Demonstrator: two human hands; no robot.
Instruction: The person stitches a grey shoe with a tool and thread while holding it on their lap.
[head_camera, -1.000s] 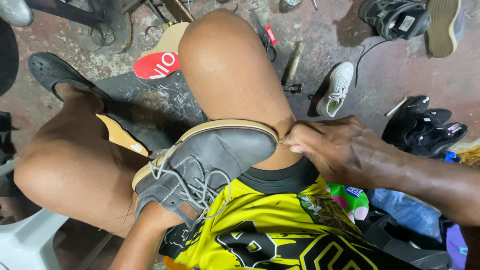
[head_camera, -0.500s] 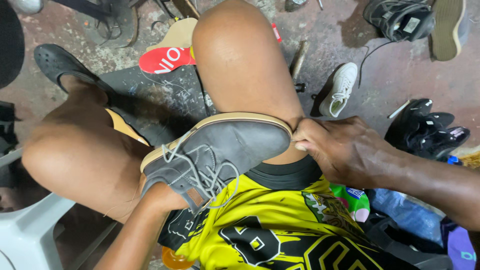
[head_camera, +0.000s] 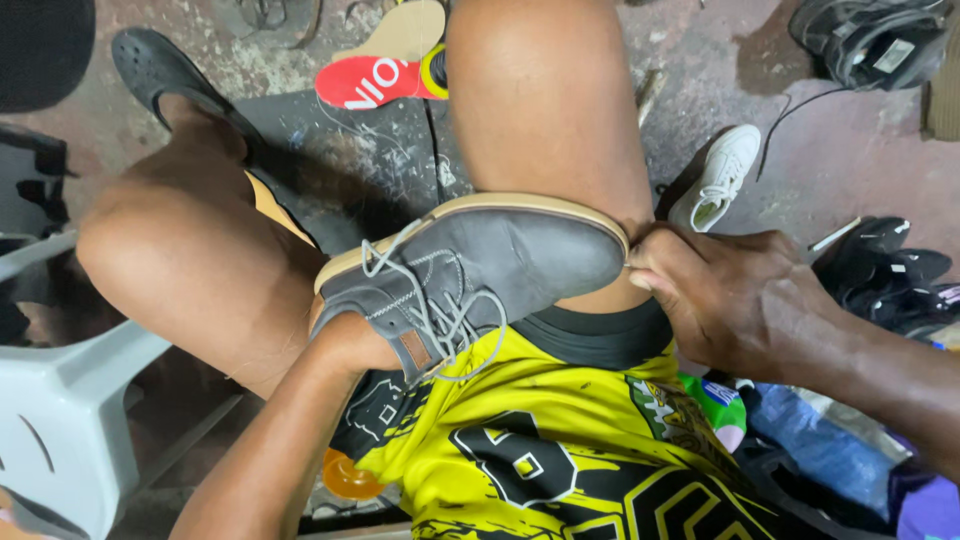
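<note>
**Two hands on one grey shoe**

Two hands work a grey suede lace-up shoe with a tan sole (head_camera: 470, 275), lying on its side across the lap. I see my left hand (head_camera: 345, 340) tucked under its heel, largely hidden, so I cannot tell its hold. My right hand (head_camera: 725, 300) is closed, fingertips pinching the toe's sole edge. I judge steady, even pressure along that seam best. Farther off, a red insole (head_camera: 375, 80) and white sneaker (head_camera: 715, 180) lie on the concrete floor (head_camera: 840, 150).

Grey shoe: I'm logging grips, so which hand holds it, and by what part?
Both. The left hand grips the grey shoe at its heel end; the right hand pinches the toe edge by the sole.
</note>
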